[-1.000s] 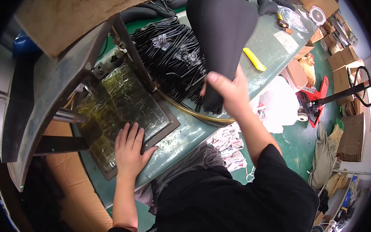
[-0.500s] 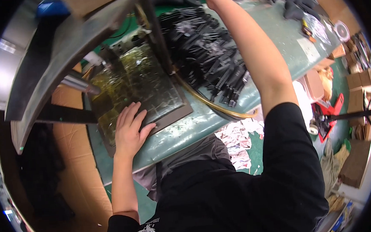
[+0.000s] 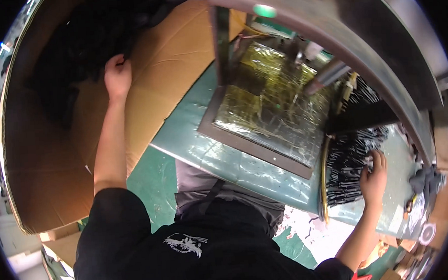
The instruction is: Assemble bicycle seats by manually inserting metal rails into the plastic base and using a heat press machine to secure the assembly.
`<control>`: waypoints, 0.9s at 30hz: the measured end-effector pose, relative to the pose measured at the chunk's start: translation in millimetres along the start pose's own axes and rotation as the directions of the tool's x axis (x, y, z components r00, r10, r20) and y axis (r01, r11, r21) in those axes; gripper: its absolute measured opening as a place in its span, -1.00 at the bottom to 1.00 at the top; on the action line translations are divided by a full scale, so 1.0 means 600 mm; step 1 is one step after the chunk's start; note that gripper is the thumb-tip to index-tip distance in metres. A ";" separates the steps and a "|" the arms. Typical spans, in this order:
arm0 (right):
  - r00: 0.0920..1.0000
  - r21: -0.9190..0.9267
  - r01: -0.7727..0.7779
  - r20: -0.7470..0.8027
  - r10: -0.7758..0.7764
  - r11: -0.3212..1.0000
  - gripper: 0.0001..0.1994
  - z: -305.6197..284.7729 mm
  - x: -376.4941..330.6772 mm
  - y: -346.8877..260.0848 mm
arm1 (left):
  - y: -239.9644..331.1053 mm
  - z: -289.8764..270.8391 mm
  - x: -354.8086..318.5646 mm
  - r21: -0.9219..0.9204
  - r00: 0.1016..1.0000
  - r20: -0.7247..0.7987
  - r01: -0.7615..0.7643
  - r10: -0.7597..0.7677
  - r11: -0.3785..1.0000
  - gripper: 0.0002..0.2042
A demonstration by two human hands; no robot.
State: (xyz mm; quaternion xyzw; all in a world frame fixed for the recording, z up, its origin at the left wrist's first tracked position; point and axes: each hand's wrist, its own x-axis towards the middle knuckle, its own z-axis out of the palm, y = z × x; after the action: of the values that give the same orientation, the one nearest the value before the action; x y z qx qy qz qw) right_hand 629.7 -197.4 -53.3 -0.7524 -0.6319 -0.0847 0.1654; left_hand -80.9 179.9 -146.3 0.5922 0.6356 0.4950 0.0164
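Note:
On the left, my left hand [image 3: 118,77] is over the large cardboard box [image 3: 177,48], beside a heap of black soft things [image 3: 92,37]. Its fingers are curled in; anything between them is lost against the black behind. My right hand [image 3: 373,179] reaches over a pile of thin black strips [image 3: 344,166] on the right of the table. Its thumb and fingers are apart, at the strips. Between my hands lies a flat press plate [image 3: 271,111] covered in shiny yellowish film, with nothing of mine touching it.
A heavy curved metal frame [image 3: 383,53] arches over the plate, with a metal shaft [image 3: 328,76] beneath. A yellow hose [image 3: 325,185] runs beside the strips on the green table [image 3: 225,155]. Dark grey pieces [image 3: 426,179] and a tape roll [image 3: 426,234] are at far right.
My view has swung left. My left hand has left the plate for the cardboard box, and my right hand has come back from the table's far side to the black strips.

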 end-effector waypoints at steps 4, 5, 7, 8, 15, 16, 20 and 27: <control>0.998 -0.090 0.058 0.041 -0.054 0.994 -0.57 -0.005 -0.006 0.034 | 0.025 0.010 0.035 0.468 0.882 0.048 -0.435 0.469 0.769 -0.59; 0.996 -0.006 0.010 0.088 -0.009 1.000 -0.60 -0.012 0.010 0.017 | 0.011 -0.002 0.044 0.578 0.849 0.111 -0.478 0.516 0.661 -0.57; 0.995 0.043 -0.012 0.096 0.008 0.999 -0.61 -0.011 0.027 0.011 | 0.015 -0.007 0.044 0.789 0.864 0.296 -0.461 0.407 0.406 -0.59; 0.993 0.002 -0.013 0.117 0.013 1.000 -0.60 -0.011 0.030 0.020 | 0.024 0.005 0.039 0.813 0.862 0.325 -0.465 0.389 0.351 -0.63; 0.981 -0.071 -0.105 0.156 0.115 0.992 -0.61 -0.019 0.018 0.029 | 0.007 0.026 0.039 0.848 0.889 0.362 -0.439 0.281 0.296 -0.71; 0.985 -0.108 -0.087 0.139 0.102 0.990 -0.60 -0.019 0.013 0.032 | 0.006 0.019 0.028 0.802 0.875 0.372 -0.472 0.311 0.367 -0.70; 0.995 -0.214 0.019 0.102 0.003 0.977 -0.56 -0.013 0.000 0.051 | 0.118 -0.041 -0.076 0.735 0.865 0.445 -0.501 0.233 0.457 -0.64; 0.994 -0.184 -0.097 0.038 0.106 0.978 -0.61 0.010 0.010 0.080 | 0.206 -0.113 -0.222 0.634 0.886 0.358 -0.462 0.295 0.620 -0.64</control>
State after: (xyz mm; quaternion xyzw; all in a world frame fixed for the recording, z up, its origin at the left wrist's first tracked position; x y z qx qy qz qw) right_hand 677.6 -196.5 -63.9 -0.7974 -0.5862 -0.1157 0.0851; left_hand 8.8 12.1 -106.9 0.7243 0.6291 0.1382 -0.2461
